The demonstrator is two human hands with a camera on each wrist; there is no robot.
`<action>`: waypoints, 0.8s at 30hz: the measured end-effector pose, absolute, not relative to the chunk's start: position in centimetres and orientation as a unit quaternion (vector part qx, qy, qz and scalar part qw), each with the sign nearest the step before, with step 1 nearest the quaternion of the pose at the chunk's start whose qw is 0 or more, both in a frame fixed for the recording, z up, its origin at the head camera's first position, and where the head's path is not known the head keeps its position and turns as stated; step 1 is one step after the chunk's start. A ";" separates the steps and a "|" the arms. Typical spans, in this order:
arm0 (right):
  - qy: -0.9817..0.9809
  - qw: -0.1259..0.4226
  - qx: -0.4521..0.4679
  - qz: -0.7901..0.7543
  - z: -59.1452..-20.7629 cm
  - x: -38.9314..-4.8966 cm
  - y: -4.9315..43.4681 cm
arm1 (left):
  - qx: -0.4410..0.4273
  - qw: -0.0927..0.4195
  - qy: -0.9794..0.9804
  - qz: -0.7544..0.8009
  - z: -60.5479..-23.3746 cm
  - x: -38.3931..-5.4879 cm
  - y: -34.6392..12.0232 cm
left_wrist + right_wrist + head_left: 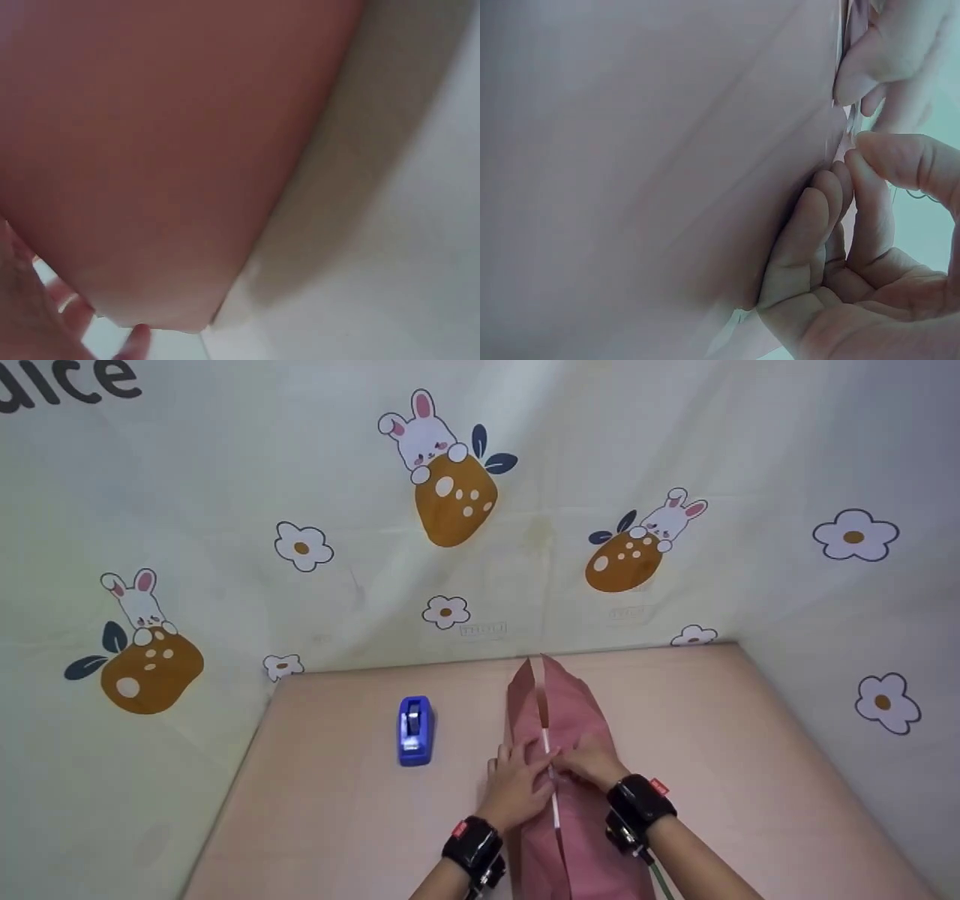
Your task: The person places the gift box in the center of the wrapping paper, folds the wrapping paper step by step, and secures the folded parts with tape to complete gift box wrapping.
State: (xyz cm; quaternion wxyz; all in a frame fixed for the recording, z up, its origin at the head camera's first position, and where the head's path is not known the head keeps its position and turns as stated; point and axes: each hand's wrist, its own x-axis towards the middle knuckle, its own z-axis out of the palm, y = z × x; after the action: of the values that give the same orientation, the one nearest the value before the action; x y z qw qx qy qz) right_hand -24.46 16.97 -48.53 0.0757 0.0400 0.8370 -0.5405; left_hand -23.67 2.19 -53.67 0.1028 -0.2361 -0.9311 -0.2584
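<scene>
Pink wrapping paper [574,840] is folded into a long upright form, its two edges meeting along a middle seam. A narrow white strip [556,810] shows in that seam. My left hand [514,787] rests spread on the paper's left part, its fingertips right at the seam. Opposite it, my right hand [592,761] pinches the paper's edge between thumb and forefinger. In the right wrist view that right hand [870,232] has its other fingers bent against the paper. The left wrist view is mostly filled by the paper's side [165,150], with left fingers [75,315] at the lower left.
A blue tape dispenser [415,731] stands to the left of the paper on the pale pink table [337,825]. Behind the table's back edge hangs a printed cloth [540,540] with rabbits and flowers, which also runs along both sides.
</scene>
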 end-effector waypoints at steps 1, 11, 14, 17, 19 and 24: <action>0.836 0.076 0.039 -0.542 -48.5 -24.5 16.9 | -0.235 0.107 -0.931 -0.257 -53.7 -23.7 2.2; 0.840 0.085 0.032 -0.534 -48.3 -24.4 16.9 | -0.226 0.141 -0.934 -0.236 -54.7 -23.7 2.1; 0.850 0.084 0.040 -0.519 -48.2 -24.4 17.0 | -0.214 0.130 -0.935 -0.250 -54.8 -23.6 2.1; 0.872 0.078 0.046 -0.481 -48.1 -24.5 16.9 | -0.205 0.114 -0.935 -0.265 -54.7 -23.4 2.1; 0.889 0.069 0.042 -0.451 -48.1 -24.6 16.8 | -0.201 0.105 -0.935 -0.273 -54.7 -23.4 2.1; 0.924 0.039 0.029 -0.378 -48.1 -24.5 16.3 | -0.193 0.089 -0.935 -0.284 -54.6 -23.2 2.0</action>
State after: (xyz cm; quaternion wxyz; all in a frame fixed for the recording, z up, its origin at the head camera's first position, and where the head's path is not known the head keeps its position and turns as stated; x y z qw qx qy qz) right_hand -24.47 16.33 -48.12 0.0389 0.0285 0.9244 -0.3783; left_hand -23.21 2.00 -54.57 0.0893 -0.1926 -0.9350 -0.2841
